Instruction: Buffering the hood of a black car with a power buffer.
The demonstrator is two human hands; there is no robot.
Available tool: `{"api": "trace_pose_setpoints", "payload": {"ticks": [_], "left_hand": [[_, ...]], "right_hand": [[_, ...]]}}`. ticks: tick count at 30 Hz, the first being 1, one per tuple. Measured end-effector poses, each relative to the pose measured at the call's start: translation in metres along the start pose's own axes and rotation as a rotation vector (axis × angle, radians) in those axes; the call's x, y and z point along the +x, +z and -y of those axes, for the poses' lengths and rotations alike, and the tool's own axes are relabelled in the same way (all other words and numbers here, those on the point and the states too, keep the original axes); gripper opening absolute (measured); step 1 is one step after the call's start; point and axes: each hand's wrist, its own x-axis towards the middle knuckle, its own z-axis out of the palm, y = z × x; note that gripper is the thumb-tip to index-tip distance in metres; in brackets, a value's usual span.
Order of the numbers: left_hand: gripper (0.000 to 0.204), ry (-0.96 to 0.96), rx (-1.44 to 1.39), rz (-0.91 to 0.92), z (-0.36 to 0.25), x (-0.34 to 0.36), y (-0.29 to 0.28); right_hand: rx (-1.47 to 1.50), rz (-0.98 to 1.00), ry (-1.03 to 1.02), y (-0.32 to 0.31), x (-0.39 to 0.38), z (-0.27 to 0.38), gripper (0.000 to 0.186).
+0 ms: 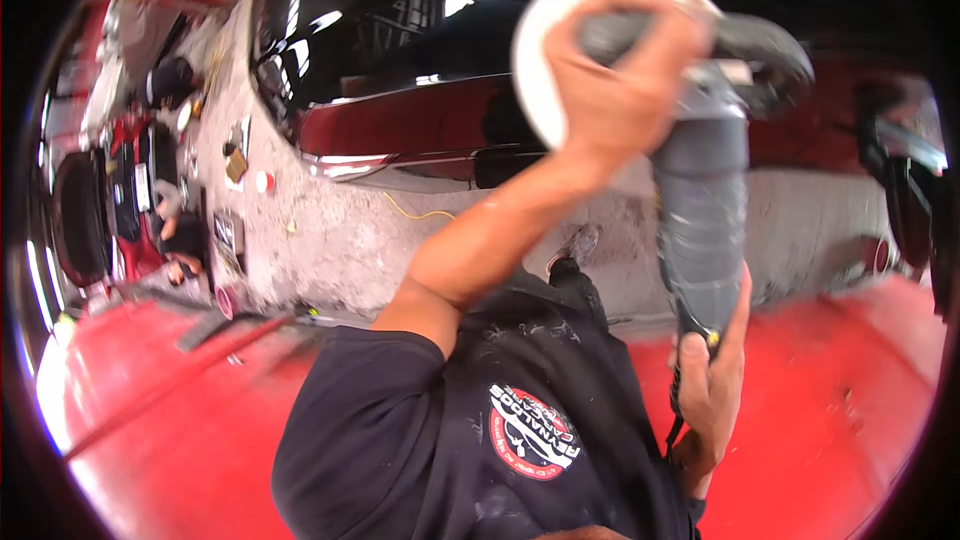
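Car workshop, glossy black car (410,50), grey polisher (702,190) (white pad (538,70)), stained concrete floor (335,240)

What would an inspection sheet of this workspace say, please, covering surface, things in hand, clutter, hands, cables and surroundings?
Surface: glossy black car bodywork with bright reflections; pad contact cannot be told.
Things in hand: grey cylindrical polisher with round white pad and black loop handle.
Clutter: small red-and-white tub on grey concrete floor.
Hands: left hand grips the handle, blurred; right hand holds the polisher's lower end.
Cables: thin yellow cord on the concrete; black cord beside the right hand.
Surroundings: red floor.
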Motion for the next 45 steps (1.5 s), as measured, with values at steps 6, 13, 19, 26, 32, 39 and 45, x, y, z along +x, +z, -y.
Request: {"api": "trace_pose_setpoints", "payload": {"ticks": [6, 13, 19, 26, 32, 39, 45], "left_hand": [[0.016, -0.256, -0.105, -0.163, -0.017, 0.005, -0.052], [0.018, -0.163, 0.016, -0.447, -0.022, 0.067, -0.199], [0.009, -0.161, -0.088, -0.498, -0.024, 0.112, -0.319], [0.007, -0.065, 0.146, -0.643, -0.020, 0.161, -0.450], [0.044, 0.191, 1.308, -0.402, -0.004, 0.171, -0.604], [0.014, 0.072, 0.238, -1.018, -0.008, 0.219, -0.666], [0.013, -0.028, 0.202, -0.936, -0.027, 0.206, -0.611]], "right_hand": [[0.027, 0.069, 0.032, 0.031, 0.018, 0.026, 0.086], [-0.183, 0.265, -0.100, 0.130, 0.072, 0.109, 0.086], [-0.232, 0.347, -0.093, 0.233, 0.100, 0.160, 0.095], [-0.424, 0.553, -0.108, 0.335, 0.157, 0.229, 0.086], [-0.477, 0.803, -0.294, 0.439, 0.214, 0.278, 0.082], [-0.563, 0.932, -0.325, 0.516, 0.245, 0.307, 0.079], [-0.456, 0.881, -0.300, 0.466, 0.218, 0.279, 0.080]]}}
